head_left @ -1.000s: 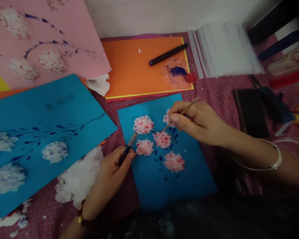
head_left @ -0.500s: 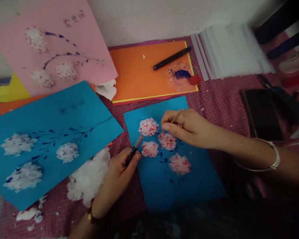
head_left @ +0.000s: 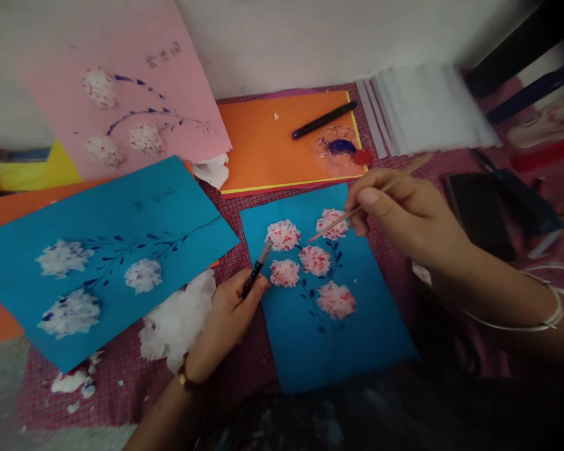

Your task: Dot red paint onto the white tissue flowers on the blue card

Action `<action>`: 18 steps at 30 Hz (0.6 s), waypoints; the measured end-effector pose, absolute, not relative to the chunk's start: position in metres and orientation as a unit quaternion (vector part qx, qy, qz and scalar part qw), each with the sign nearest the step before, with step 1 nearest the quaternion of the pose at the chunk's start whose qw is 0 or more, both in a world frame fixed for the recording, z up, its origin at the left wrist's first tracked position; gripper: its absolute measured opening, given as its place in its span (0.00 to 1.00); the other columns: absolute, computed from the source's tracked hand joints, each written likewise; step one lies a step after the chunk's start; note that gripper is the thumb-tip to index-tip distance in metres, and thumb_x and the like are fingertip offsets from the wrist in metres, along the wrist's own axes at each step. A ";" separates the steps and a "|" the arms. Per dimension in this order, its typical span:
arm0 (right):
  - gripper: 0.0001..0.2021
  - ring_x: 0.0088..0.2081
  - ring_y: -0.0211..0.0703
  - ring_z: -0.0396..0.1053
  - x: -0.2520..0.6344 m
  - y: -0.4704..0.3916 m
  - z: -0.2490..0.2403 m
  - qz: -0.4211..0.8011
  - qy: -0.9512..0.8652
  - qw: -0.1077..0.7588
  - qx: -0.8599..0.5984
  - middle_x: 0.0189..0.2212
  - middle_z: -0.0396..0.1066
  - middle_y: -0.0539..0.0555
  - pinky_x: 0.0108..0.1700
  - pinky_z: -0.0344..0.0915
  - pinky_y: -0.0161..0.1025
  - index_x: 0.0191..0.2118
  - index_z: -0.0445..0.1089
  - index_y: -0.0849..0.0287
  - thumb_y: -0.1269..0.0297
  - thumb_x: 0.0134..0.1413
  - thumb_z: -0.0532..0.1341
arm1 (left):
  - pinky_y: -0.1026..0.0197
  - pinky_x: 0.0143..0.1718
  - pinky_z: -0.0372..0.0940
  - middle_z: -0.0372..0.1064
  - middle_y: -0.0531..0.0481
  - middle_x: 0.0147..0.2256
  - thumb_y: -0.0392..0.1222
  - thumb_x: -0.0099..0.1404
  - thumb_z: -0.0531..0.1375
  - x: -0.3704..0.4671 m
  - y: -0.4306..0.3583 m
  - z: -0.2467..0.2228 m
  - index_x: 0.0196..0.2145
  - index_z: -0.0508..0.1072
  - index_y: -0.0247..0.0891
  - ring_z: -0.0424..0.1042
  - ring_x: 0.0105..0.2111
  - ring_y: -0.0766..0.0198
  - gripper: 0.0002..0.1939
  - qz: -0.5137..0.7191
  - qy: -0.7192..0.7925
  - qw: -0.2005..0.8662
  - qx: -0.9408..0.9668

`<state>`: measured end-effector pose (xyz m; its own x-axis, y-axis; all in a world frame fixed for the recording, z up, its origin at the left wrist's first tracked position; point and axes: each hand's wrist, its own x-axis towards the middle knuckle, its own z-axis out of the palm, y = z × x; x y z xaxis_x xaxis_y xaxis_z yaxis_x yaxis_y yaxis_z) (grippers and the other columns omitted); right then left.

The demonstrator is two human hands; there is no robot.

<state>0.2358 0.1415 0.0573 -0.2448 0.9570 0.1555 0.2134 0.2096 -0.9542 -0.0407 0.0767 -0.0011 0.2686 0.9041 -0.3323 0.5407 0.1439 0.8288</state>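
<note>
My left hand (head_left: 237,300) is closed round a dark pen (head_left: 255,273) with a grey tip end, at the left edge of a blue sheet (head_left: 348,351). Several crumpled white flowers with red specks, one of them a lower flower (head_left: 337,300), sit on that sheet among painted dark blue leaves. Over the sheet's upper right corner, my right hand (head_left: 399,210) pinches a thin wooden stick (head_left: 336,224). The stick's reddish tip points down between the upper flowers; whether it touches the paper I cannot tell.
Another blue sheet (head_left: 117,219) and a pink sheet (head_left: 141,56) with flowers lie left. White crumpled paper (head_left: 178,319) is beside my left wrist. An orange sheet (head_left: 258,147) holds a black pen (head_left: 324,119) and blue and red paint (head_left: 342,146). Behind my right hand are plastic sleeves (head_left: 432,109) and a phone (head_left: 477,213).
My right hand has lifted and moved up and right with the stick, uncovering the upper right flower. My left hand still holds the pen. The camera view has shifted slightly.
</note>
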 end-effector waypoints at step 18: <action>0.06 0.34 0.42 0.75 0.280 -0.038 0.006 0.461 -0.420 0.548 -0.558 0.30 0.76 0.52 0.42 0.71 0.42 0.37 0.72 0.55 0.61 0.57 0.60 | 0.58 0.41 0.66 0.74 0.49 0.33 0.51 0.67 0.54 -0.053 -0.019 0.053 0.32 0.74 0.37 0.72 0.37 0.59 0.16 0.288 0.576 0.457 0.613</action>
<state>0.2800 -0.0385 0.0056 0.2230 0.9733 -0.0536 -0.0369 -0.0465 -0.9982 -0.0532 -0.0187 0.0529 0.1692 0.9702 -0.1734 0.4435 0.0822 0.8925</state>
